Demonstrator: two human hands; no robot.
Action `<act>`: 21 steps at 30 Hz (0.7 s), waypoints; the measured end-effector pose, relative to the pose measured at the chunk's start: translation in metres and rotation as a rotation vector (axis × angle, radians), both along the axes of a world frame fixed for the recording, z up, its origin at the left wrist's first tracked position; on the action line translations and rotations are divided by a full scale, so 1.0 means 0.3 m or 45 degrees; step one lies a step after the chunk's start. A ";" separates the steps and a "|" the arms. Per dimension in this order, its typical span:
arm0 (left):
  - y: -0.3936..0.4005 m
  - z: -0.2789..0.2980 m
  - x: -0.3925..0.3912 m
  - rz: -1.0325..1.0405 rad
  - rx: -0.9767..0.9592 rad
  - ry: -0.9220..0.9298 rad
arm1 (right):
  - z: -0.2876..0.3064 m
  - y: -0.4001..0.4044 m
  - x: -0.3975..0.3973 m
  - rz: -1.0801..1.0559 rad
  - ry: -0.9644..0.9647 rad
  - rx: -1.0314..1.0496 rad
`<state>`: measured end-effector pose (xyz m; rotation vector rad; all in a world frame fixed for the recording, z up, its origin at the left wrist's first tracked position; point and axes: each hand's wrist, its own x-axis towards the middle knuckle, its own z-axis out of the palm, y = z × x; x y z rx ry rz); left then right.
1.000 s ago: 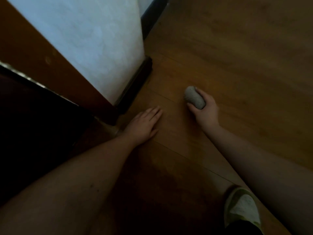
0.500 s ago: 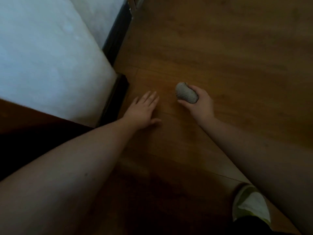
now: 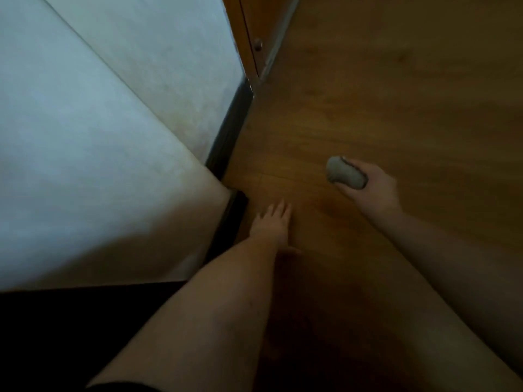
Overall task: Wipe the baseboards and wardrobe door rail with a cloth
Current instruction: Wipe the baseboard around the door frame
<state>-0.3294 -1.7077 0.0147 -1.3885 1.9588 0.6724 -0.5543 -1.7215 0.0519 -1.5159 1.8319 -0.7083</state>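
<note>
Cloth balled, clamped in right hand fingers, over floor, apart from dark baseboard. Left hand flat on floor, fingers straight. Advice: press cloth along baseboard, full length.

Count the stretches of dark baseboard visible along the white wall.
2. One long dark baseboard strip runs along the far wall face toward the wooden door. A shorter dark baseboard strip sits past the corner, beside the left hand. The arm may hide more.

two hands, left hand and right hand, one cloth, two baseboard runs
</note>
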 end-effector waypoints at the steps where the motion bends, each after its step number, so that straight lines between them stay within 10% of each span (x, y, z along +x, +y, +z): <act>1: -0.001 -0.057 0.013 -0.025 0.009 0.063 | -0.022 -0.033 0.014 0.056 0.031 -0.009; 10: -0.069 0.054 -0.003 -0.216 0.209 -0.010 | 0.249 -0.042 0.137 -0.171 -0.151 0.019; 21: -0.059 -0.261 0.170 -0.040 -0.234 0.337 | -0.242 -0.350 0.324 0.004 -0.265 0.108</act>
